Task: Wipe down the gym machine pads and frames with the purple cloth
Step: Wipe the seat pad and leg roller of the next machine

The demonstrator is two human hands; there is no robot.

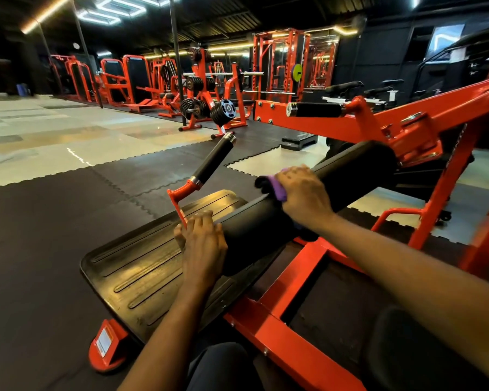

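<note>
My right hand (305, 193) presses the purple cloth (278, 188) onto the black roller pad (353, 167), fingers curled over it, while my left hand (203, 238) steadies the pad's near end, fingers loose; firm strokes right round the roller should clean best

Black interlocking rubber mats (54, 221) meet pale glossy tiles (54, 131); red machines (130, 83) line dark walls (384, 52) under hexagonal ceiling lights (116, 8).

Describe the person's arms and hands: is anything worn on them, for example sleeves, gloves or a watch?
The left hand and the right hand wear no gloves; no watch, bracelet or ring is visible. The left arm and the right arm are bare up to the picture's edge, with no sleeve in view.
</note>
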